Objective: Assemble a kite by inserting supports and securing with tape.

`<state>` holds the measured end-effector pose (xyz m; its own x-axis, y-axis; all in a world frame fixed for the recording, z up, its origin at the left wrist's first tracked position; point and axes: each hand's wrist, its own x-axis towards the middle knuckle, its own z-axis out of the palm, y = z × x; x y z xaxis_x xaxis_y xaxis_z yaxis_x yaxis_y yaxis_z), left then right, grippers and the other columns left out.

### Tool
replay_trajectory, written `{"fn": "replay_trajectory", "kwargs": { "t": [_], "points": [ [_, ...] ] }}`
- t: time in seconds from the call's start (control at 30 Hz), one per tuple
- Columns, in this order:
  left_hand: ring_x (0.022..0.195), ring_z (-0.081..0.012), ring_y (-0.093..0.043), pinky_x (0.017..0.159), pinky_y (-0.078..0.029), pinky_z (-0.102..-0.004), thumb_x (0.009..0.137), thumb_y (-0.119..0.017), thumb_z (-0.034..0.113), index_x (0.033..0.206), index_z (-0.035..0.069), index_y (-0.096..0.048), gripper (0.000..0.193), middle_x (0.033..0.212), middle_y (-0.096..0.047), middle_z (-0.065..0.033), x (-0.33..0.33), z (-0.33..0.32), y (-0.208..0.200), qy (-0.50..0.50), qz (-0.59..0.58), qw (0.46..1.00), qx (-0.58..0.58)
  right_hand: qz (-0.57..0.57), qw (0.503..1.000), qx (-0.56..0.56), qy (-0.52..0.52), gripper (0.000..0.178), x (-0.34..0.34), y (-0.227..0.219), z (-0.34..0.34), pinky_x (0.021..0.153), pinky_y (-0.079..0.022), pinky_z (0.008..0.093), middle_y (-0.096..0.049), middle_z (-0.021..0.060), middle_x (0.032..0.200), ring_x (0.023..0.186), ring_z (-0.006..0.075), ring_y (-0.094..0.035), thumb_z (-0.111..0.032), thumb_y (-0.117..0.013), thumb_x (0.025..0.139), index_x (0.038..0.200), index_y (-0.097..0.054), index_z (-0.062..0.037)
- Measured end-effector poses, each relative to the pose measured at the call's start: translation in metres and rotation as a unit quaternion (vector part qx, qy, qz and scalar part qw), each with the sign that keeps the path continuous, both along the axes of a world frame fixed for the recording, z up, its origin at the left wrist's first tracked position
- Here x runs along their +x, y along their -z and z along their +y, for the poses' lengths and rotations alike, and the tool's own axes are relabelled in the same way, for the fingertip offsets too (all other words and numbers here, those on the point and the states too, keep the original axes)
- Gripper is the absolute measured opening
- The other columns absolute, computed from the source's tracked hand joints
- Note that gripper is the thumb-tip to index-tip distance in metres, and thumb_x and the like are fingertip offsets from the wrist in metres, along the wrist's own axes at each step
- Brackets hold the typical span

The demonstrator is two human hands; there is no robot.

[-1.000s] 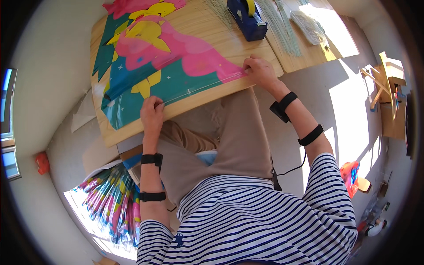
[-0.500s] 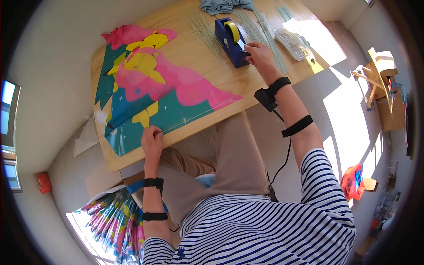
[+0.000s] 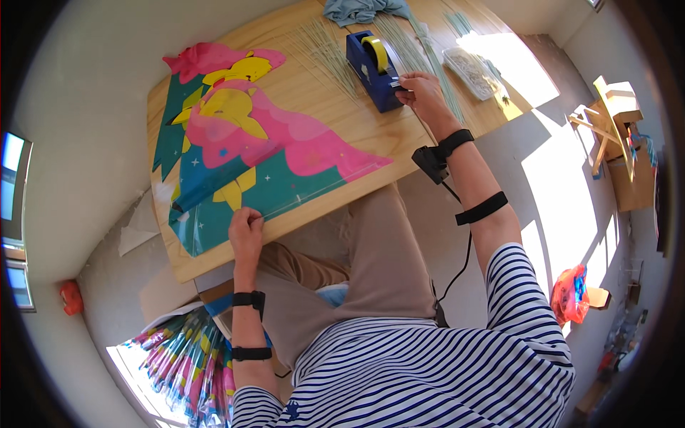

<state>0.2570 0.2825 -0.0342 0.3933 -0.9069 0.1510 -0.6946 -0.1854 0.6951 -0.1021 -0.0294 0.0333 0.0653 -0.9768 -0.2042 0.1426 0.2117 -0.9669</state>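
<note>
A glossy printed sheet (image 3: 314,143) in pink, teal and yellow lies along the left of the wooden table, its near strip folded up in part. At its near edge, my left hand (image 3: 246,232) is closed, thumb and fingertips pinching the border. My right hand (image 3: 426,98) reaches to the blue tape dispenser (image 3: 367,75), which carries a yellow-cored roll of tape (image 3: 376,53). Its thumb and forefinger pinch at the front cutting end, on what appears to be the tape's end; the thin strip is hard to make out.
Thin pale sticks (image 3: 328,53) lie in bunches behind and beside the dispenser. A clear tub (image 3: 467,71) of small white pieces stands to the right. Grey-blue cloth (image 3: 364,10) sits at the far edge. Folded printed sheets (image 3: 193,364) fan out low on the left.
My right hand has shifted very slightly right and nearer at the dispenser's front end, and the dispenser has edged nearer. My left hand stays on the sheet's edge.
</note>
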Motion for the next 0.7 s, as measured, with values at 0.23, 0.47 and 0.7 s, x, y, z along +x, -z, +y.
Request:
{"fn": "replay_trajectory", "kwargs": {
  "t": [0.23, 0.47, 0.7],
  "points": [
    [0.074, -0.0233, -0.059, 0.07, -0.048, -0.0344, 0.079, -0.067, -0.001, 0.086, 0.0, -0.061, 0.009, 0.081, -0.059, -0.0113, 0.001, 0.0, -0.001, 0.004, -0.007, 1.0, 0.001, -0.004, 0.999, -0.031, -0.013, 0.013, -0.012, 0.016, 0.011, 0.075, -0.051, 0.0356, -0.066, 0.0092, 0.087, 0.084, 0.0225, -0.07, -0.012, -0.065, 0.092, 0.093, -0.065, 0.0007],
    [0.074, -0.0235, -0.059, 0.07, -0.048, -0.0346, 0.079, -0.067, -0.001, 0.085, 0.0, -0.06, 0.009, 0.08, -0.058, -0.0115, 0.002, 0.001, 0.0, 0.006, -0.018, 1.0, -0.004, -0.129, 0.989, 0.073, -0.024, 0.02, -0.014, 0.033, 0.032, 0.085, -0.055, 0.0466, -0.063, 0.0103, 0.092, 0.092, 0.0293, -0.07, -0.016, -0.064, 0.094, 0.105, -0.06, -0.0001],
    [0.073, -0.0264, -0.059, 0.069, -0.048, -0.0364, 0.078, -0.068, -0.002, 0.084, 0.0, -0.06, 0.01, 0.08, -0.057, -0.0124, 0.001, 0.001, 0.0, 0.005, -0.01, 1.0, -0.014, -0.311, 0.929, 0.19, 0.06, 0.019, -0.014, 0.045, 0.049, 0.092, -0.054, 0.0527, -0.061, 0.0155, 0.095, 0.098, 0.0343, -0.067, -0.013, -0.063, 0.095, 0.105, -0.055, 0.0016]
  ]
}}
